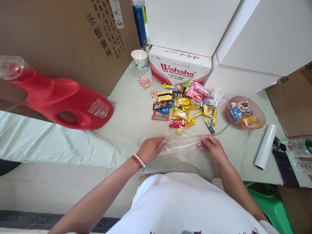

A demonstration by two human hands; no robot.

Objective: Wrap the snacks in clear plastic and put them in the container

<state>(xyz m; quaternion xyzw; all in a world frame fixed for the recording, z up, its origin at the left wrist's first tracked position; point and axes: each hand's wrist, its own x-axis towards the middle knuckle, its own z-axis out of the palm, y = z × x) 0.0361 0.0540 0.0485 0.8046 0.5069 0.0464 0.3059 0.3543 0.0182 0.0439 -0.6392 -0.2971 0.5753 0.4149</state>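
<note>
A clear plastic bag [181, 145] is stretched sideways between my two hands, low over the cloth-covered table. My left hand [151, 149], with bracelets at the wrist, has its fingers closed on the bag's left end. At the other end, my right hand [211, 147] pinches the gathered plastic between thumb and fingers. Just beyond the bag lies a loose pile of wrapped snacks [181, 101] in yellow, red, pink, brown and blue. One small snack packet [210, 126] sits a little apart, near my right hand. A pink see-through bowl [260, 125] at the right holds several more packets.
A large red detergent bottle [70, 104] is at the left by a cardboard box [73, 42]. Behind the snacks stand a Wahaha water carton [180, 66] and a paper cup [139, 59]. A white roll [266, 148] lies at the right above a green stool [270, 208].
</note>
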